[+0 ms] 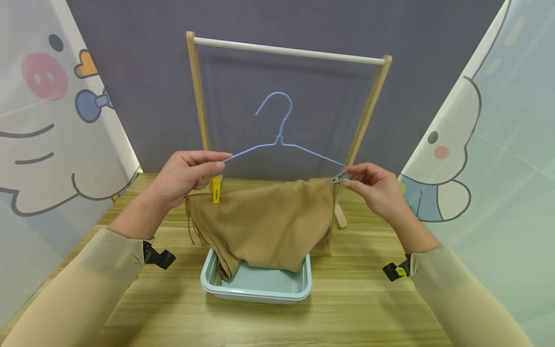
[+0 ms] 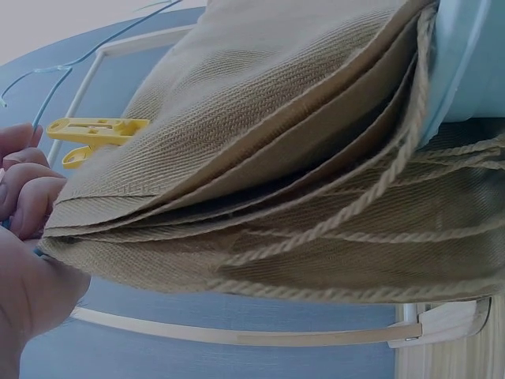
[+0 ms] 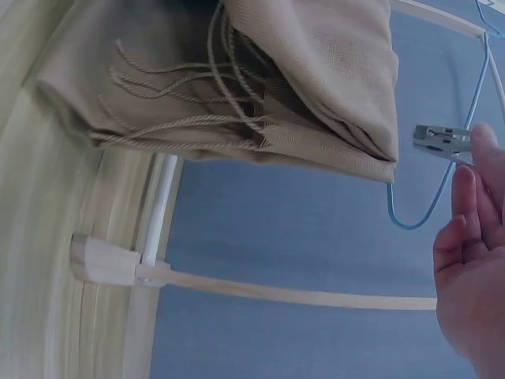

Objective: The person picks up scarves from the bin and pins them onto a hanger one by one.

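Observation:
A folded brown scarf [image 1: 269, 224] with twisted fringe hangs over the lower bar of a blue wire hanger [image 1: 312, 152]. My left hand [image 1: 184, 176] grips the hanger's left end, thumb and fingers round the wire. Beside it a yellow clothespin [image 1: 216, 190] is clipped on the scarf's top edge, also seen in the left wrist view [image 2: 95, 129]. Between thumb and fingers my right hand [image 1: 377, 190] pinches a grey clothespin [image 3: 446, 142] near the hanger's right end. In the right wrist view its tip stands apart from the scarf's edge.
Under the scarf a light blue basin [image 1: 260, 295] sits on the wooden table [image 1: 355, 299], and the scarf's lower left part reaches into it. Behind the hanger stands a wooden rack with a white crossbar [image 1: 290, 49]. Curtains with cartoon figures flank both sides.

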{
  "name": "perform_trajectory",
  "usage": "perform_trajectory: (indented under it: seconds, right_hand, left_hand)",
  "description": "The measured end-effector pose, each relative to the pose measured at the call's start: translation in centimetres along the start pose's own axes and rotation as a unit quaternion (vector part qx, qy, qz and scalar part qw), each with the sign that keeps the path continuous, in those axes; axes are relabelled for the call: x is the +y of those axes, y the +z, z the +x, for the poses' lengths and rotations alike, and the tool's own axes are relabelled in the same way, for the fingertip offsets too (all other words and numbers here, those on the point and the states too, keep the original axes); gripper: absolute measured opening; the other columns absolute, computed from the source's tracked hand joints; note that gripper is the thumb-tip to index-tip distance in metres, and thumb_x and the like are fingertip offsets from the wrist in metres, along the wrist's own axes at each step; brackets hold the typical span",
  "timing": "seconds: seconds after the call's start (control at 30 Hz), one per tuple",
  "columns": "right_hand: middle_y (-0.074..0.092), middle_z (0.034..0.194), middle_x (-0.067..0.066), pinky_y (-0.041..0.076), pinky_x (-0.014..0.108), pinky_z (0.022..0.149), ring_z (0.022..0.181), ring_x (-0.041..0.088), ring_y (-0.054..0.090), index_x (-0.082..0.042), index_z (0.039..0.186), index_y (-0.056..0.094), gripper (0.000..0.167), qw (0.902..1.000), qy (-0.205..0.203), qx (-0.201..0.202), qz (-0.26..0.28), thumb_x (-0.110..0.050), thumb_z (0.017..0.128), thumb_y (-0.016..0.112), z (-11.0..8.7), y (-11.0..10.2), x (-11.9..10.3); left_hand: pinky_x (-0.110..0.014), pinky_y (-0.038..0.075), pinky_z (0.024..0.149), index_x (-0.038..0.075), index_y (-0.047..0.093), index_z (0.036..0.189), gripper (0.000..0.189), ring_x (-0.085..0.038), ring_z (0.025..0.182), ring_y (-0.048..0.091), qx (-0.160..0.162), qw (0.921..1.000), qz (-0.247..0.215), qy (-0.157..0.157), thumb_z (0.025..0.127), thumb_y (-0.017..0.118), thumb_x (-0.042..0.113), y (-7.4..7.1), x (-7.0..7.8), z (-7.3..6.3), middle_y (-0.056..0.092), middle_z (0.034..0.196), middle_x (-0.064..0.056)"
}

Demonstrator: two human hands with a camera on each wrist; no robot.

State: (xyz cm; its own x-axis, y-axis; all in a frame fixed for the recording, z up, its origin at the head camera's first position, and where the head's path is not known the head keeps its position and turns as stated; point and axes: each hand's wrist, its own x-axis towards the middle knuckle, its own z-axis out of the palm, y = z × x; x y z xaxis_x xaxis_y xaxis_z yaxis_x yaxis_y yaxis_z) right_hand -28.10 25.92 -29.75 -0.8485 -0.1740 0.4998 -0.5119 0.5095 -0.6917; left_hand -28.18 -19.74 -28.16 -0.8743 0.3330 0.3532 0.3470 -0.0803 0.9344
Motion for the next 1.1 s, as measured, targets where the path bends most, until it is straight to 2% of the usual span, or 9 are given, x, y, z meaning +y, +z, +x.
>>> perform_trajectory:
  seconds: [0.1,0.17,0.33,0.43,0.57,0.67,0.8,0.93,1.1]
  right_hand:
    - [0.077,0.102,-0.027,0.041,0.021,0.054,0.064,0.007,0.052,-0.003,0.120,0.081,0.022,0.9997,-0.002,0.016,-0.016,-0.007,0.099,0.083,0.5,0.3,0.0]
    - [0.075,0.101,-0.029,0.038,0.022,0.053,0.065,0.008,0.048,-0.005,0.115,0.083,0.018,0.9992,0.001,0.027,-0.030,-0.011,0.098,0.084,0.7,0.5,-0.1]
    - [0.071,0.089,-0.033,0.037,0.022,0.052,0.062,0.007,0.046,-0.005,0.108,0.086,0.015,0.9983,0.023,0.040,-0.035,-0.016,0.097,0.086,1.1,0.9,-0.6]
    - [0.079,0.088,-0.024,0.037,0.023,0.050,0.057,0.007,0.045,-0.006,0.108,0.087,0.015,0.9986,0.030,0.032,-0.029,-0.016,0.098,0.086,1.4,1.2,-0.8]
    - [0.086,0.102,0.001,0.043,0.022,0.053,0.066,0.006,0.060,-0.008,0.109,0.088,0.013,0.9984,0.042,0.018,-0.032,-0.017,0.099,0.085,1.6,1.5,-1.0]
    - [0.085,0.108,0.012,0.044,0.024,0.051,0.071,0.005,0.070,-0.010,0.109,0.088,0.013,0.9973,0.058,0.013,-0.044,-0.019,0.100,0.084,1.7,1.7,-1.2]
    - [0.085,0.110,0.013,0.040,0.025,0.044,0.064,0.005,0.072,-0.010,0.109,0.087,0.012,0.9964,0.067,0.012,-0.051,-0.018,0.101,0.083,1.7,2.0,-1.3]
    - [0.084,0.111,0.015,0.047,0.024,0.044,0.055,0.005,0.069,-0.005,0.107,0.087,0.011,0.9977,0.050,0.013,-0.043,-0.013,0.101,0.081,1.8,2.4,-1.2]
    - [0.084,0.114,0.014,0.054,0.024,0.048,0.051,0.006,0.067,-0.004,0.104,0.086,0.009,0.9980,0.037,0.006,-0.050,-0.009,0.101,0.080,1.7,2.7,-1.1]
  left_hand:
    - [-0.038,0.012,0.055,0.019,0.086,0.120,0.029,-0.022,0.057,0.017,0.000,1.0000,0.000,-0.001,0.105,0.069,0.001,0.1,0.1,0.0,0.030,0.060,0.003]
    - [-0.038,0.012,0.055,0.020,0.086,0.120,0.029,-0.022,0.057,0.017,0.000,1.0000,0.002,-0.001,0.105,0.069,0.002,0.1,0.1,0.0,0.030,0.060,0.003]
    - [-0.038,0.012,0.054,0.022,0.087,0.119,0.031,-0.022,0.057,0.017,-0.003,1.0000,0.003,0.006,0.105,0.068,0.001,0.2,0.3,-0.1,0.029,0.060,0.002]
    - [-0.038,0.012,0.054,0.023,0.087,0.118,0.032,-0.022,0.057,0.017,-0.004,1.0000,0.003,0.008,0.105,0.068,0.000,0.2,0.3,-0.1,0.028,0.061,0.001]
    - [-0.038,0.013,0.054,0.023,0.087,0.119,0.032,-0.023,0.056,0.017,-0.013,0.9998,0.007,0.010,0.105,0.068,0.000,0.2,0.3,-0.2,0.027,0.060,0.000]
    - [-0.039,0.012,0.052,0.023,0.087,0.119,0.035,-0.024,0.056,0.015,-0.032,0.9992,0.013,0.022,0.106,0.066,-0.002,0.2,0.3,-0.3,0.024,0.059,-0.001]
    - [-0.039,0.010,0.050,0.023,0.086,0.120,0.040,-0.024,0.054,0.013,-0.057,0.9970,0.008,0.052,0.106,0.062,-0.006,0.3,0.3,-0.5,0.020,0.059,-0.004]
    - [-0.039,0.007,0.048,0.020,0.086,0.120,0.043,-0.024,0.053,0.011,-0.068,0.9949,-0.013,0.074,0.105,0.059,-0.010,0.4,0.2,-0.5,0.018,0.059,-0.004]
    - [-0.039,0.004,0.046,0.020,0.086,0.120,0.049,-0.023,0.052,0.009,-0.082,0.9913,-0.045,0.092,0.105,0.054,-0.013,0.4,-0.1,-0.5,0.016,0.059,-0.005]
